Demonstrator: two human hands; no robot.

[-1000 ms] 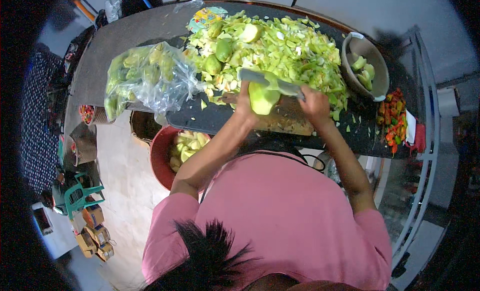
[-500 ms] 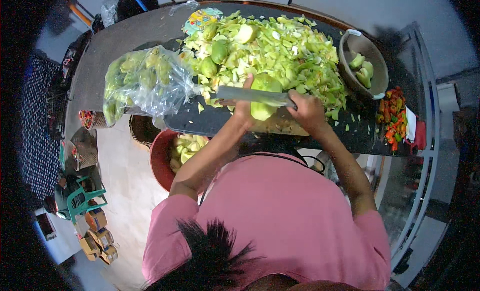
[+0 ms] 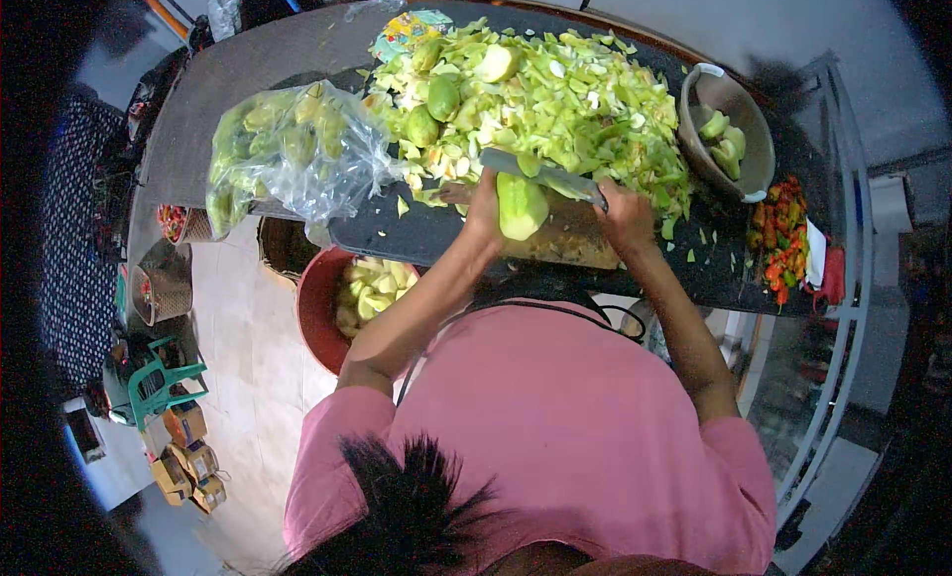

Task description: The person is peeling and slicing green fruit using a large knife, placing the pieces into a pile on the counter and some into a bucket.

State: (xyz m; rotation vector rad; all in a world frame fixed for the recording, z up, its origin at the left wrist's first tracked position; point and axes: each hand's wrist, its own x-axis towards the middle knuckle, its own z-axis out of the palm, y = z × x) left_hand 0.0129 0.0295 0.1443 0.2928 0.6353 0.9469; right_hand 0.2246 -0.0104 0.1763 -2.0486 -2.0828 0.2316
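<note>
My left hand [image 3: 483,217] is closed on a partly peeled green papaya [image 3: 523,207], holding it tilted over the near edge of the table. In my right hand [image 3: 625,219] is a broad-bladed knife [image 3: 545,175]. The blade lies across the upper part of the papaya and points left, with a bit of green at its edge. Beneath both hands is a wooden board [image 3: 570,241], partly covered by them. Just beyond lies a wide heap of green peelings [image 3: 585,110], with a whole green papaya [image 3: 443,98] and a pale peeled one [image 3: 497,64] on top.
A clear plastic bag of green fruit [image 3: 297,145] lies left on the table. At right stand a basin [image 3: 753,145] with pale green pieces and a pile of red and orange peppers [image 3: 780,234]. Below the front edge, a red tub [image 3: 315,313] holds peeled pieces.
The knife has shifted from the papaya's middle to its far end, now slanting down to the right. My right hand has moved slightly right. The papaya sits slightly lower in my left hand.
</note>
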